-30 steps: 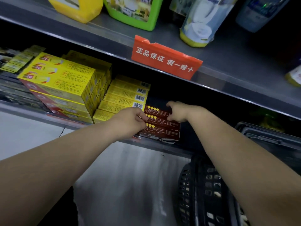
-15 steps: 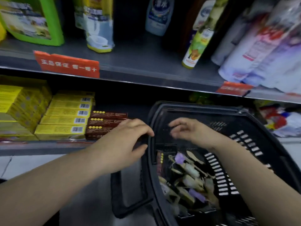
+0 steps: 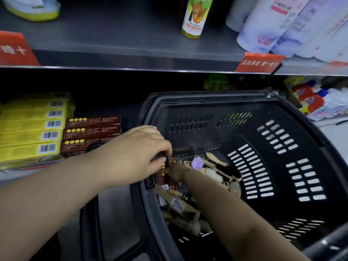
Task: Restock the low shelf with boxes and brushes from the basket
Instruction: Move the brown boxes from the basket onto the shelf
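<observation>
At the far left, a red shelf tag (image 3: 13, 48) hangs on the front edge of the upper shelf (image 3: 131, 59). Below it, on the low shelf (image 3: 11, 175), a stack of yellow boxes (image 3: 32, 132) lies with its barcoded ends facing out. Touching its right side are the stacked brown boxes (image 3: 92, 135), three high, each with a row of yellow dots. Just right of these, the left hand (image 3: 139, 155) reaches over the near-left rim of the black basket (image 3: 207, 97), its fingers curled down and pinching the top end of a brown box (image 3: 166, 174) of the same dotted kind. That box stands on end inside the basket against its left wall. The right hand (image 3: 176, 172) is lower in the basket, pressed up against the right side of the same box. Its fingers are mostly hidden behind the box and the left hand, so whether it grips anything cannot be told. Wooden brushes (image 3: 220, 170) with dark bristles lie heaped on the basket floor around and beneath the right forearm, one with a pale purple tag. On the upper shelf stands an orange-labelled bottle (image 3: 195, 16). Further right, a second red tag (image 3: 258, 62) hangs from the shelf edge, and white bottles (image 3: 282, 25) lean together. Colourful packets (image 3: 316, 102) sit at the far right of the low level.
</observation>
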Demonstrator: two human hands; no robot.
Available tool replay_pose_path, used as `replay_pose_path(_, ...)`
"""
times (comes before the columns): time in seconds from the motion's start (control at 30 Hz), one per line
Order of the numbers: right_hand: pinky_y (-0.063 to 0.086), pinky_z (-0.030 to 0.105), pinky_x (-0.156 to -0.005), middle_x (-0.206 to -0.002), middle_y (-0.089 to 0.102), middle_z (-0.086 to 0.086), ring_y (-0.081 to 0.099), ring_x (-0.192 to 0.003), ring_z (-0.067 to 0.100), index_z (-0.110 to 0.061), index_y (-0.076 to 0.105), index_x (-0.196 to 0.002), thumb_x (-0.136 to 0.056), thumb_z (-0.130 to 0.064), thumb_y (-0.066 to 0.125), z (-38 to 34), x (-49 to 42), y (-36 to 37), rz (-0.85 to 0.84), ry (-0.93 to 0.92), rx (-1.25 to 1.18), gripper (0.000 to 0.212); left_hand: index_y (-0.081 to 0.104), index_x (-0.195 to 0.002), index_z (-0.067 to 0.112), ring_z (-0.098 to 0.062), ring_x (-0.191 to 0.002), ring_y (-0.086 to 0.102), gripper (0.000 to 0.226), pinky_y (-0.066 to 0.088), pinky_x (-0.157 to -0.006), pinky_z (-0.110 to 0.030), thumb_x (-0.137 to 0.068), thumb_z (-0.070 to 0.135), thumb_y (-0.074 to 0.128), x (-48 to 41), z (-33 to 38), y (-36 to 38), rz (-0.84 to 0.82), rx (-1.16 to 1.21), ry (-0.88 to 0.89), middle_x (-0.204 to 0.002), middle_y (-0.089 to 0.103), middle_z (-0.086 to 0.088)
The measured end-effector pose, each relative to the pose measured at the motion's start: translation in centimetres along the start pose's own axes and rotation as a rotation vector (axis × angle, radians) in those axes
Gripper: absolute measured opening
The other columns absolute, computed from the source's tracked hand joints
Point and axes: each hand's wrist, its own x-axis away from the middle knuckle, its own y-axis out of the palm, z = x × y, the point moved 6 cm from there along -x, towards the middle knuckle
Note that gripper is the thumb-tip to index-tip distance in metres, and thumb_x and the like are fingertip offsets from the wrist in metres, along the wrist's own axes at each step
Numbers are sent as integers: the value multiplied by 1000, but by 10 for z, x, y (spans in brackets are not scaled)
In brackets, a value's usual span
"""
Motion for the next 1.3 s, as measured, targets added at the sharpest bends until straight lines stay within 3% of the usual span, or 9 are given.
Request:
replay_pose_path(0.17, 47, 33, -88, -114, 63, 15, 60, -103, 25, -4, 54, -120, -84, -25, 69, 41, -30, 19, 99, 100, -451, 44, 60, -101, 37, 3, -92, 37, 19, 1, -91, 3, -91, 35, 45, -7, -4, 1, 13, -15, 5, -87, 51, 24)
replay_pose_path(0.37, 46, 29, -85, -108, 60, 11, 57, -102, 24, 0, 54, -119, -87, -20, 63, 31, -8, -14, 122, -53, -86, 38, 61, -104, 33, -1, -90, 42, 21, 8, -93, -5, -92, 30, 45, -15, 1, 2, 56, -47, -25, -84, 51, 21)
replay_pose_path(0.47, 39, 26, -65, -98, 51, 4, 51, -85, 17, -7, 41, -117, -85, -20, 63, 6, 39, -52, 189, -145, -178, 41, 55, -119, 25, 9, -86, 47, 28, 29, -86, -4, -94, 18, 45, -21, -1, 1, 135, 143, -166, -104, 60, 15)
replay_pose_path(0.53, 49, 32, -70, -102, 59, 8, 60, -82, 15, -11, 43, -115, -86, -14, 59, -10, 75, -75, 109, -225, -459, 33, 43, -133, 22, 13, -100, 49, 39, 30, -83, -2, -95, 14, 44, -23, -3, -1, 196, 289, -268, -126, 55, 10)
replay_pose_path(0.63, 55, 37, -78, -103, 67, 8, 66, -88, 20, -13, 52, -113, -88, -12, 54, -29, 130, -104, 8, -359, -765, 24, 30, -142, 18, -6, -119, 47, 48, 33, -96, -16, -96, 18, 45, -26, -7, -2, 208, 465, -375, -139, 45, 2)
replay_pose_path(0.77, 56, 31, -72, -96, 69, 5, 65, -84, 18, -15, 64, -105, -80, -21, 50, -47, 180, -119, -104, -543, -1028, 29, 28, -140, 17, -24, -109, 58, 54, 45, -97, -43, -94, 35, 50, -29, -6, -10, 224, 679, -469, -124, 58, -6)
replay_pose_path(0.97, 56, 29, -72, -105, 67, 6, 64, -92, 20, -14, 57, -120, -85, -23, 51, -64, 191, -115, -92, -634, -1122, 36, 8, -143, 50, -9, -79, 69, 68, 53, -81, -28, -90, 44, 52, -20, -7, -22, 205, 773, -476, -92, 69, 7)
replay_pose_path(1.13, 55, 32, -70, -108, 66, 7, 66, -93, 21, -42, 22, -143, -80, -28, 63, -65, 182, -116, 31, -628, -1069, 77, 31, -133, 45, 0, -72, 67, 49, 54, -60, -14, -91, 35, 55, -11, -17, -24, 232, 835, -470, -90, 63, 15)
replay_pose_path(1.3, 54, 31, -70, -102, 66, 6, 67, -93, 19, -44, 46, -124, -84, -27, 58, -76, 179, -119, 25, -700, -972, 45, 38, -118, 45, -4, -70, 70, 36, 55, -53, -21, -90, 33, 57, -7, -27, -20, 211, 956, -513, -86, 66, 7)
